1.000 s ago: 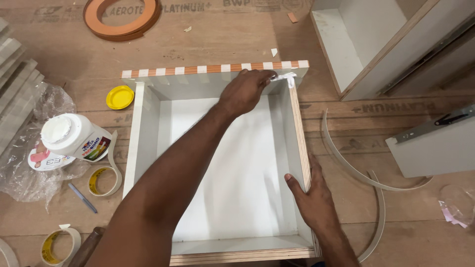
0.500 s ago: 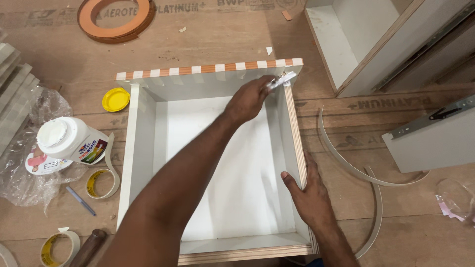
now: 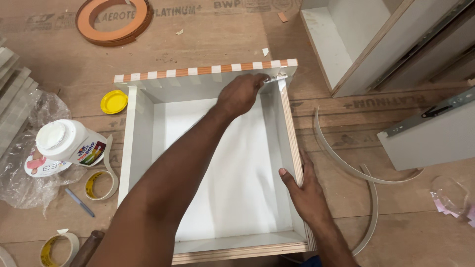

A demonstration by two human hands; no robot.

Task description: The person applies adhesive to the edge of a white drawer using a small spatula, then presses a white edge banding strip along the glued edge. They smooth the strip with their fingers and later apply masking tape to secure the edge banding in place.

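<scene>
Since a moment ago the left hand (image 3: 241, 94) has slid along to the far right corner of the open white plywood-edged drawer box (image 3: 208, 163), fingers pressing there, while the right hand (image 3: 306, 190) lies spread on the right wall, seemingly steadying it, curved white edging strips (image 3: 346, 168) just beyond.

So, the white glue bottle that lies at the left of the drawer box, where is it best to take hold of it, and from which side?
Probably around its round white body, just behind the cap, coming from above with the fingers on the two long sides. The glue bottle lies on its side on the plastic bag, so the curved flanks are free; a tape roll sits close to its lower end.
</scene>
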